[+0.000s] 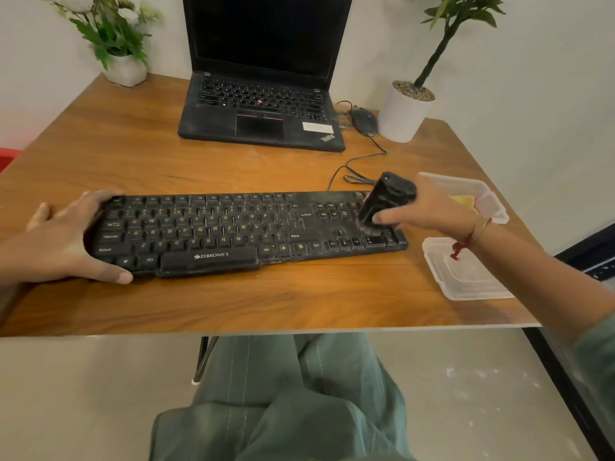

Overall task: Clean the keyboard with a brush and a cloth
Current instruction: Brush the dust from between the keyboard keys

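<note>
A dusty black keyboard [233,231] lies across the wooden table [233,304]. My left hand [63,241] holds its left end, fingers over the far corner and thumb against the front edge. My right hand [422,211] grips a chunky black brush [386,201], tilted, with its bristles down on the number pad at the keyboard's right end. A yellow cloth [462,201] lies inside a clear plastic container [489,197] just right of the keyboard.
A clear plastic lid [466,277] lies near the table's right front edge, under my right forearm. An open black laptop [263,108] stands at the back, with a mouse [364,121] and its cable beside it. Two potted plants [126,68] [404,111] stand in the back corners.
</note>
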`<state>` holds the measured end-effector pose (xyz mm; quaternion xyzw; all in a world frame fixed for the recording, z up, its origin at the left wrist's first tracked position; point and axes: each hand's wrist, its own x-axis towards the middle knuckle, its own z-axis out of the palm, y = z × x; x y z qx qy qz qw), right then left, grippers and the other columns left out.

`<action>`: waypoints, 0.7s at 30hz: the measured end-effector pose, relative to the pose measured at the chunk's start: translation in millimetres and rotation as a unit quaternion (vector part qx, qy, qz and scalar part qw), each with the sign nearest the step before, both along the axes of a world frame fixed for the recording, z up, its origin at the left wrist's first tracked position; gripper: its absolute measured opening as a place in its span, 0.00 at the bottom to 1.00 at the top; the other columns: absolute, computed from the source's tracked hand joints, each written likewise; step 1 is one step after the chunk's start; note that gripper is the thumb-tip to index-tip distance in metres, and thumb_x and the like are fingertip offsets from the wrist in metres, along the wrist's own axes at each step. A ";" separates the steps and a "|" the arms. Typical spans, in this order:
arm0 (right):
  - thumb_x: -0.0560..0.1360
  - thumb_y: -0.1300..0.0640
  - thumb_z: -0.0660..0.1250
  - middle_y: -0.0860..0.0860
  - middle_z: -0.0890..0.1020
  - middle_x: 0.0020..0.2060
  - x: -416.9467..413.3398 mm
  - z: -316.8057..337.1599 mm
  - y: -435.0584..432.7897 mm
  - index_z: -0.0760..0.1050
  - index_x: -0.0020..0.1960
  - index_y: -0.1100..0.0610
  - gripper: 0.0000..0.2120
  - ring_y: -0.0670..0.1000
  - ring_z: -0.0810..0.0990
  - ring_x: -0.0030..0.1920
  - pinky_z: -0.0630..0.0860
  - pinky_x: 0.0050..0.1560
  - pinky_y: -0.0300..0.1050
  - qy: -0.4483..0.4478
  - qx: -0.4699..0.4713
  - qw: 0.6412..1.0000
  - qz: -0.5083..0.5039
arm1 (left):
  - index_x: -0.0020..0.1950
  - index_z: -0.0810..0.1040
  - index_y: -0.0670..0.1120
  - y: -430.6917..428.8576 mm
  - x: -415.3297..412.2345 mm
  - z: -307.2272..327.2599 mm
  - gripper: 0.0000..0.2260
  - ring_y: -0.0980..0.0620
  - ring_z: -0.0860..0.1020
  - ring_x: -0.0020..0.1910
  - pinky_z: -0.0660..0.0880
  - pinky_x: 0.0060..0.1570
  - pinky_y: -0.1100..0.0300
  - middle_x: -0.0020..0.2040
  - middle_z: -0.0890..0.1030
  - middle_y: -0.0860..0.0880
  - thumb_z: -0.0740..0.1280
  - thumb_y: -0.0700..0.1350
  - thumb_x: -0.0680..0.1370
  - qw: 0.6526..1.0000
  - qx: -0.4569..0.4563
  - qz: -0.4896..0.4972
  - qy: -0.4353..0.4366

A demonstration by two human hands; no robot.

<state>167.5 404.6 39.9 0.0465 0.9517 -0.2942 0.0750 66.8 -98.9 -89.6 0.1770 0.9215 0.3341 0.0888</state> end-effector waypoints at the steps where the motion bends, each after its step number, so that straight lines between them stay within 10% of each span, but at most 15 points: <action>1: 0.68 0.60 0.75 0.57 0.82 0.40 -4.0 2.0 5.8 0.77 0.50 0.65 0.14 0.52 0.81 0.38 0.76 0.34 0.39 0.025 0.014 0.999 -0.030 | 0.64 0.55 0.78 -0.4 -1.0 -0.3 0.55 0.42 0.67 0.70 0.57 0.70 0.33 0.69 0.70 0.49 0.75 0.75 0.40 1.000 -0.005 -0.001 0.003; 21: 0.67 0.60 0.75 0.59 0.83 0.39 16.8 -1.8 4.9 0.77 0.47 0.66 0.13 0.55 0.81 0.40 0.76 0.38 0.43 0.043 0.023 0.998 -0.032 | 0.60 0.54 0.81 4.0 3.9 7.1 0.54 0.43 0.65 0.73 0.55 0.72 0.34 0.71 0.69 0.49 0.78 0.72 0.39 0.999 0.013 0.006 -0.048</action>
